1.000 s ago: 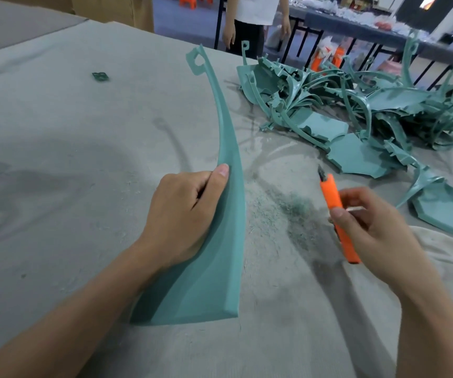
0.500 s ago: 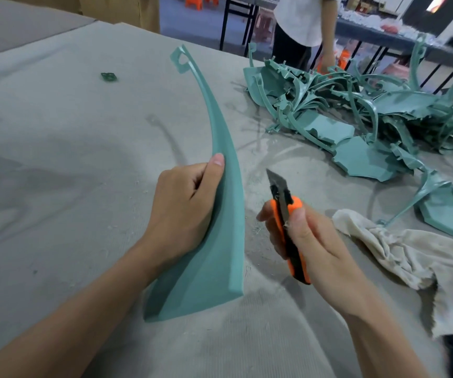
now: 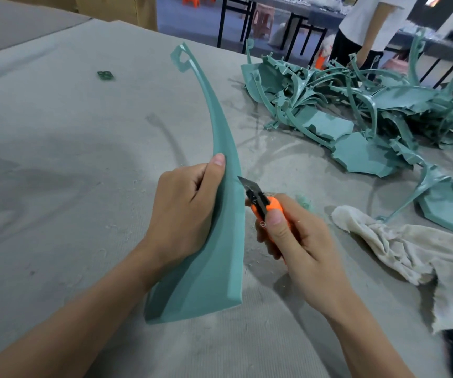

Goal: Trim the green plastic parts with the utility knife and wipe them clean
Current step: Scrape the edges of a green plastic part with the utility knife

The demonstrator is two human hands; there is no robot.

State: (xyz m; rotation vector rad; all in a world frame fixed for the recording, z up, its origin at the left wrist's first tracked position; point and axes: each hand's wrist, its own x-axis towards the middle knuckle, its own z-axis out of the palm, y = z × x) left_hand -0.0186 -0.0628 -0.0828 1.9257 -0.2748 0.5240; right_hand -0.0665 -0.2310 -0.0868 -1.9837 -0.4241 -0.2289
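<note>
A long curved green plastic part (image 3: 221, 241) stands on its wide end on the grey cloth-covered table (image 3: 56, 159), its hooked tip pointing away from me. My left hand (image 3: 184, 214) grips it at mid-height, thumb along its face. My right hand (image 3: 296, 241) holds an orange utility knife (image 3: 263, 205) with the blade out, and the blade tip touches the part's right edge just below my left thumb. A crumpled off-white rag (image 3: 410, 249) lies to the right of my right hand.
A heap of similar green parts (image 3: 356, 110) covers the far right of the table. A small green scrap (image 3: 105, 75) lies far left. Green shavings (image 3: 303, 200) sit by the knife. A person (image 3: 367, 28) stands beyond the table near dark-framed benches.
My right hand has brought the knife leftward from open space to the part's right edge. The left hand keeps its grip on the part. The person in the background moved right.
</note>
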